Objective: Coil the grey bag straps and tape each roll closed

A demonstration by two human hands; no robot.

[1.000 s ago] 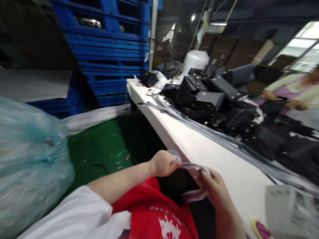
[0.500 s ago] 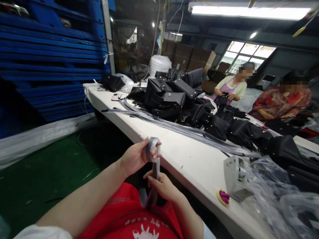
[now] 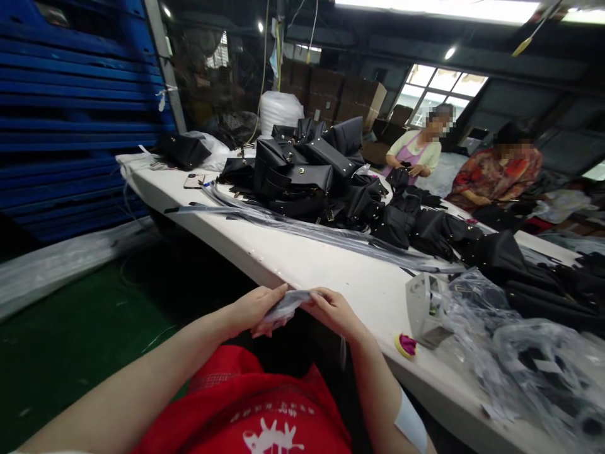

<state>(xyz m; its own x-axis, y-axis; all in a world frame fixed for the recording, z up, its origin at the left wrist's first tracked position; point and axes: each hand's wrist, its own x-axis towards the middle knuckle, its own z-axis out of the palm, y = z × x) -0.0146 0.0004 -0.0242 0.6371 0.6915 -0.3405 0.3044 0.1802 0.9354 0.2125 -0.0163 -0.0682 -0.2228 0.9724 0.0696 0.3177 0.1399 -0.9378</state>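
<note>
In front of my red apron, at the table's near edge, a plastic-wrapped strap (image 3: 289,304) is bunched between my hands. My left hand (image 3: 259,309) is closed on it, thumb on top and fingers curled underneath. My right hand (image 3: 333,310) pinches its other end between thumb and fingers. A loose pale end dangles below my right wrist. Across the table, beyond my hands, a bundle of similar grey, plastic-covered straps (image 3: 302,228) stretches in a long row.
Black handbags (image 3: 293,180) are heaped behind the straps on the white table (image 3: 265,252). A phone (image 3: 194,181) lies at the far left. To the right are a white box-like holder (image 3: 418,306), a yellow-and-purple item (image 3: 405,345) and crumpled clear plastic (image 3: 529,359). Two people work across the table.
The strap, earlier looped round my left fingers and hanging down, is now gathered sideways between both hands. My right hand has risen beside my left. The view has shifted right.
</note>
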